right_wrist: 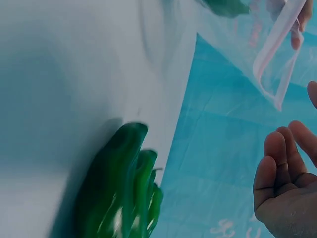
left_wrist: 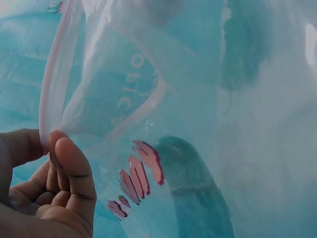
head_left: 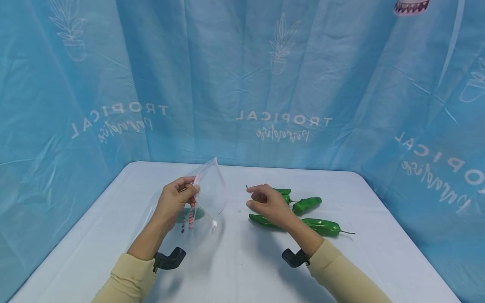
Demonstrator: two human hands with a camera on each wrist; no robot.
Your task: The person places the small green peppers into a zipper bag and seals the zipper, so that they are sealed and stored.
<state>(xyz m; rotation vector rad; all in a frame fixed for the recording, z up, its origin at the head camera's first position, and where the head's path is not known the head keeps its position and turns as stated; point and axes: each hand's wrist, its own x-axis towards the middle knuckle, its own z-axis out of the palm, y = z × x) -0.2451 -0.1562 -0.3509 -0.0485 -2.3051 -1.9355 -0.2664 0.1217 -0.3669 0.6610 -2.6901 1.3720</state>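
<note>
One clear zip bag [head_left: 212, 191] with a gaping, pink-edged mouth and pink print is over the left part of the white table [head_left: 235, 273], its rim pinched by the left hand [head_left: 175, 200]; a green shape [head_left: 198, 213] shows through. The right hand [head_left: 273, 205], thumb and fingers parted, partly hides green peppers [head_left: 323, 227]; a blue curtain [head_left: 227, 84] stands behind.

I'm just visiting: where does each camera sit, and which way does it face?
Head: on the person's head, facing forward and down at the table, green peppers and clear bag; left hand, right hand and sleeves show.
Left wrist: worn there, looking at the bag; the left hand shows at lower left, pinching its edge.
Right wrist: worn there, facing the peppers, curtain and bag; the right hand shows at lower right.
Shared: both wrist views catch the bag.
</note>
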